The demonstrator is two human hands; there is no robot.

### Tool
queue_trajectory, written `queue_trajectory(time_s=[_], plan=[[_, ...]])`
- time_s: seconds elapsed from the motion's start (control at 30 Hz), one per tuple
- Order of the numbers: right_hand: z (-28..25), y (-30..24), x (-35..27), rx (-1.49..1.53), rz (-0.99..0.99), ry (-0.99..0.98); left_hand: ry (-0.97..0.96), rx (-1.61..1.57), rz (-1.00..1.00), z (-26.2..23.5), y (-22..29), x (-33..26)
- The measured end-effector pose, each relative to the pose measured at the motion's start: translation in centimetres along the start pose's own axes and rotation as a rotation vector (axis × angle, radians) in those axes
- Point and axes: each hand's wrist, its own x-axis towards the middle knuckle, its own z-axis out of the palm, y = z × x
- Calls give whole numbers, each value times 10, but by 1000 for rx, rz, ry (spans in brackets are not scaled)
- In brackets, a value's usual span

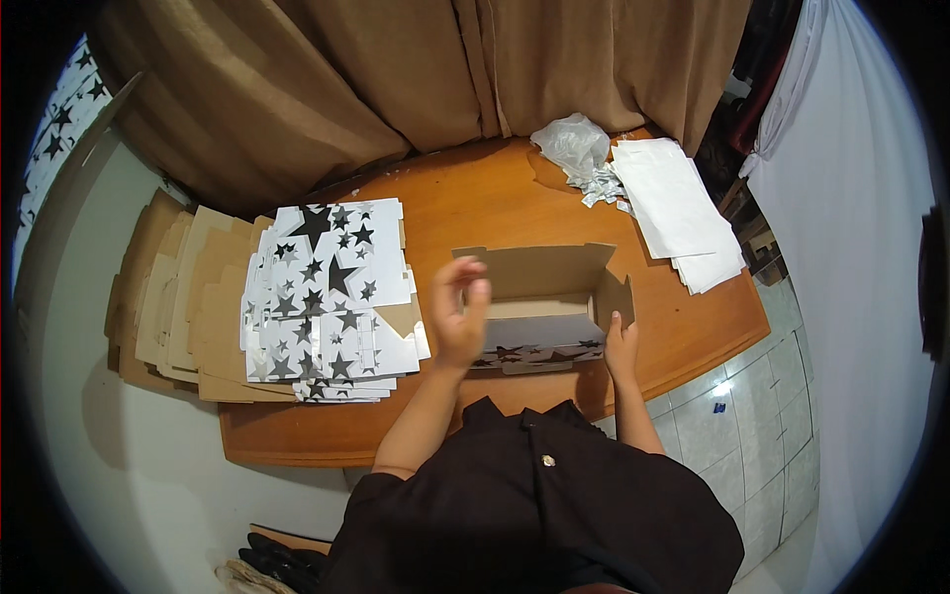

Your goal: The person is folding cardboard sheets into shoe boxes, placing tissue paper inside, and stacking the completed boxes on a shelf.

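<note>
In front of me on the table stands a cardboard box (539, 332), its top uncovered. The inside is plain brown, and the outer near side is pale with dark stars. My right hand (621, 348) grips the box's right end, its thumb at the upper edge and the other fingers mostly hidden. At the left end my left hand (461, 315) is raised with loosely bent fingers and the thumb apart. It holds nothing I can see and covers part of that end; whether it touches the box I cannot tell.
Flat star-printed white cardboard sheets (332, 287) are piled at the left, beside brown cardboard pieces (188, 297). At the back right lie a clear plastic bag (574, 144), small packets (600, 186) and white paper sheets (678, 203). A brown curtain (416, 79) hangs behind the table (450, 203).
</note>
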Motion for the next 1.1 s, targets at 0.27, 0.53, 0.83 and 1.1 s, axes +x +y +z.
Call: queue_trajectory(time_s=[0.27, 0.53, 0.83, 1.1], plan=[[-9, 16, 2, -48, -123, 52, -504, 780, -93, 5, -58, 19], [-11, 25, 8, 114, 83, 151, -833, 898, -12, -36, -39, 15], [-14, 26, 16, 228, -57, -286, -960, 766, -209, -56, -50, -27], [-37, -42, 24, -447, 152, -730, -980, 892, -142, -56, -46, -33]])
